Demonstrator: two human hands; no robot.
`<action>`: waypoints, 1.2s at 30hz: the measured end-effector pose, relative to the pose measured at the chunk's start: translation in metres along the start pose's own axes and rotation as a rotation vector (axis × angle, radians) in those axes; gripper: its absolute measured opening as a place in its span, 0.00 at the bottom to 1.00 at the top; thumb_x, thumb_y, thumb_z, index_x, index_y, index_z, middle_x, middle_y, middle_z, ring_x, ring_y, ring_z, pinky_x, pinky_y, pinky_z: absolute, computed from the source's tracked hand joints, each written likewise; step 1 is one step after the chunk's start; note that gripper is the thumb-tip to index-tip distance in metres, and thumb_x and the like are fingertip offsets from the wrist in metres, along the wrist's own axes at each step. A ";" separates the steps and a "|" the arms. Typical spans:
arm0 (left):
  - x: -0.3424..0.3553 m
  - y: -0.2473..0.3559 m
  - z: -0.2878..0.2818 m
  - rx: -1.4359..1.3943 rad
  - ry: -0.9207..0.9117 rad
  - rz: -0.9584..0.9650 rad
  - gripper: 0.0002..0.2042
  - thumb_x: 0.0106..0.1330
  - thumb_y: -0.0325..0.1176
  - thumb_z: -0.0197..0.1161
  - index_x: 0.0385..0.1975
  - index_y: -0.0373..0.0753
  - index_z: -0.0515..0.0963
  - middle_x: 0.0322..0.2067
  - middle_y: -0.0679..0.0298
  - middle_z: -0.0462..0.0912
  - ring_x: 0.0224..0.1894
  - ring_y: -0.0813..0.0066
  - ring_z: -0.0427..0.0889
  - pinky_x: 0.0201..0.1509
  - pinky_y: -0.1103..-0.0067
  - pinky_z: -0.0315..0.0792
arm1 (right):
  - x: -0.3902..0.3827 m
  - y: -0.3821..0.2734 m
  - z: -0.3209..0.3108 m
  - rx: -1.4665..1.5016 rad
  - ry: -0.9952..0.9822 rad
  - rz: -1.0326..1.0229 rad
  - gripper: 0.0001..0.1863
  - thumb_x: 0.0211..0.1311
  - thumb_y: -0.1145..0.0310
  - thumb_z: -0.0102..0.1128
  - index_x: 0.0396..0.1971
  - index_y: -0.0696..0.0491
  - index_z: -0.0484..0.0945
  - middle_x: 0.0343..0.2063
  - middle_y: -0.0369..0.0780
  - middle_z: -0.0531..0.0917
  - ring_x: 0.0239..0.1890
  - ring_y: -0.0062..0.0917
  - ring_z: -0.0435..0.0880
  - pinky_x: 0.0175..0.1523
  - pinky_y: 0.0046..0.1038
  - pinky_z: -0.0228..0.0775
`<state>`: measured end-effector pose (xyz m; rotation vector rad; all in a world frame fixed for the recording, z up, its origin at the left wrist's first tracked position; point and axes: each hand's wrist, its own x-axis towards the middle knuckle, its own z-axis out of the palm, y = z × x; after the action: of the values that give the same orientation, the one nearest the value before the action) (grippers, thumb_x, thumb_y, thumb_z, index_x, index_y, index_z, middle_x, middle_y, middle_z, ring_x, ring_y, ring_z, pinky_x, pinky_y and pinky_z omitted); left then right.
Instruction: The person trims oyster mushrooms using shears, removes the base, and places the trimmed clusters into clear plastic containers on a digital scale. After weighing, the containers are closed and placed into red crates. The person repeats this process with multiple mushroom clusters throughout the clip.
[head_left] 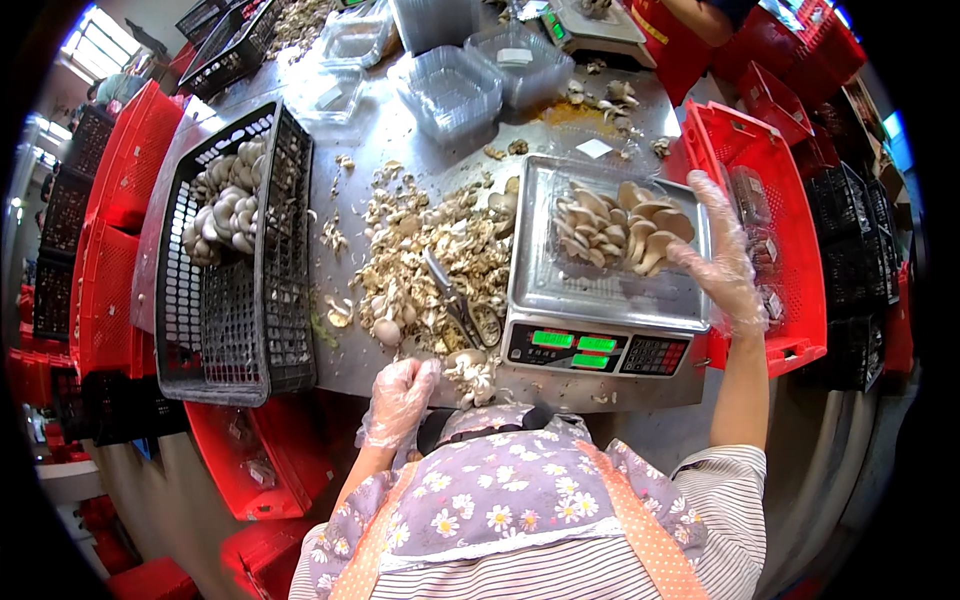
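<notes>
My right hand (728,262), in a clear plastic glove, is open beside the scale (612,308), thumb and fingers apart. Its thumb reaches the edge of the oyster mushrooms (620,225) lying on the weighing platform, seemingly in a clear tray. Near the table's front edge my gloved left hand (398,400) is closed in a fist; whatever it may hold is hidden. Just right of that fist sits a pale mushroom cluster (472,378). Scissors (452,295) rest on a heap of mushroom trimmings (400,240) left of the scale.
A black crate (285,250) with grey oyster mushrooms (232,205) stands on the left. Clear plastic trays (447,90) are stacked at the back. On the right is a red crate (808,250) with packed trays. Another person's arm (700,18) shows beyond a second scale (600,30).
</notes>
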<state>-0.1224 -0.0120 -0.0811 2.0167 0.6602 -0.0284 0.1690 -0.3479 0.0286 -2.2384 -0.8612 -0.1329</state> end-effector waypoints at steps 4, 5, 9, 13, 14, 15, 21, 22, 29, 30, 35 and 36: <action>-0.005 -0.027 0.008 -0.167 0.049 0.029 0.09 0.68 0.32 0.63 0.41 0.33 0.79 0.31 0.63 0.82 0.33 0.76 0.79 0.39 0.76 0.75 | -0.023 -0.031 0.015 0.157 0.160 0.021 0.27 0.60 0.73 0.67 0.60 0.58 0.74 0.55 0.44 0.80 0.58 0.32 0.78 0.67 0.34 0.66; -0.005 -0.033 0.010 -0.214 0.045 0.024 0.09 0.69 0.31 0.62 0.44 0.34 0.79 0.33 0.66 0.82 0.34 0.81 0.78 0.40 0.78 0.75 | -0.034 -0.042 0.025 0.285 0.162 0.078 0.22 0.62 0.75 0.65 0.57 0.58 0.76 0.51 0.43 0.82 0.55 0.28 0.80 0.64 0.32 0.69; -0.012 -0.035 0.018 -0.526 -0.143 -0.386 0.18 0.73 0.36 0.60 0.58 0.36 0.71 0.44 0.62 0.80 0.39 0.78 0.80 0.43 0.80 0.77 | -0.081 -0.068 0.086 0.310 -0.312 0.155 0.15 0.66 0.66 0.63 0.49 0.55 0.80 0.42 0.43 0.86 0.45 0.37 0.85 0.54 0.37 0.74; -0.012 -0.050 0.034 -0.599 -0.244 -0.405 0.22 0.77 0.40 0.54 0.66 0.39 0.65 0.48 0.59 0.79 0.41 0.75 0.79 0.43 0.79 0.78 | -0.123 -0.081 0.148 0.375 -0.798 0.340 0.26 0.68 0.63 0.62 0.61 0.58 0.68 0.48 0.49 0.83 0.52 0.38 0.84 0.59 0.36 0.75; -0.013 -0.046 0.036 -0.605 -0.250 -0.427 0.23 0.77 0.42 0.53 0.66 0.39 0.64 0.49 0.58 0.78 0.42 0.74 0.79 0.45 0.78 0.78 | -0.129 -0.081 0.162 0.474 -0.789 0.402 0.30 0.68 0.62 0.63 0.64 0.58 0.65 0.52 0.51 0.81 0.56 0.38 0.81 0.62 0.37 0.72; -0.012 -0.040 0.037 -0.611 -0.258 -0.448 0.24 0.78 0.43 0.52 0.67 0.40 0.63 0.51 0.57 0.77 0.43 0.73 0.79 0.46 0.77 0.79 | -0.133 -0.081 0.175 0.573 -0.777 0.464 0.33 0.68 0.61 0.64 0.66 0.59 0.62 0.55 0.52 0.79 0.60 0.39 0.78 0.65 0.38 0.69; -0.003 -0.029 0.044 -0.791 -0.259 -0.568 0.24 0.79 0.48 0.46 0.69 0.46 0.63 0.51 0.59 0.78 0.44 0.70 0.79 0.48 0.73 0.78 | -0.137 -0.098 0.221 1.000 -0.671 0.589 0.38 0.62 0.66 0.68 0.68 0.60 0.60 0.64 0.51 0.70 0.66 0.35 0.70 0.70 0.35 0.61; -0.002 -0.029 0.042 -0.784 -0.266 -0.560 0.23 0.78 0.48 0.46 0.69 0.46 0.64 0.51 0.59 0.78 0.43 0.71 0.79 0.48 0.73 0.78 | -0.134 -0.102 0.220 0.992 -0.691 0.584 0.37 0.61 0.67 0.69 0.67 0.59 0.61 0.63 0.50 0.71 0.65 0.34 0.70 0.69 0.34 0.62; -0.010 -0.007 0.024 -0.869 -0.235 -0.333 0.19 0.78 0.41 0.52 0.62 0.40 0.72 0.47 0.63 0.78 0.42 0.76 0.80 0.47 0.77 0.78 | -0.117 -0.108 0.210 1.158 -0.617 0.640 0.38 0.57 0.70 0.70 0.67 0.59 0.63 0.61 0.46 0.73 0.62 0.30 0.73 0.66 0.33 0.66; -0.009 -0.009 0.024 -0.891 -0.237 -0.295 0.20 0.77 0.42 0.53 0.62 0.39 0.72 0.47 0.63 0.78 0.41 0.75 0.80 0.47 0.76 0.79 | -0.115 -0.104 0.213 1.073 -0.616 0.621 0.38 0.57 0.69 0.70 0.67 0.59 0.64 0.61 0.46 0.73 0.62 0.30 0.73 0.67 0.33 0.65; -0.003 -0.007 0.026 -0.867 -0.214 -0.316 0.17 0.76 0.35 0.55 0.62 0.40 0.73 0.52 0.65 0.79 0.43 0.80 0.80 0.45 0.82 0.76 | -0.117 -0.101 0.223 0.954 -0.570 0.626 0.38 0.60 0.63 0.70 0.67 0.59 0.64 0.60 0.47 0.75 0.62 0.31 0.73 0.66 0.33 0.66; -0.002 -0.008 0.027 -0.871 -0.223 -0.302 0.18 0.76 0.34 0.55 0.63 0.39 0.73 0.52 0.65 0.79 0.43 0.80 0.81 0.45 0.82 0.76 | -0.113 -0.103 0.219 0.961 -0.577 0.665 0.38 0.61 0.62 0.69 0.67 0.59 0.64 0.59 0.47 0.75 0.61 0.31 0.74 0.65 0.32 0.67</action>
<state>-0.1214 -0.0317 -0.1007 1.0533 0.6727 -0.1209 -0.0152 -0.2106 -0.1082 -1.4970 -0.2705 1.0508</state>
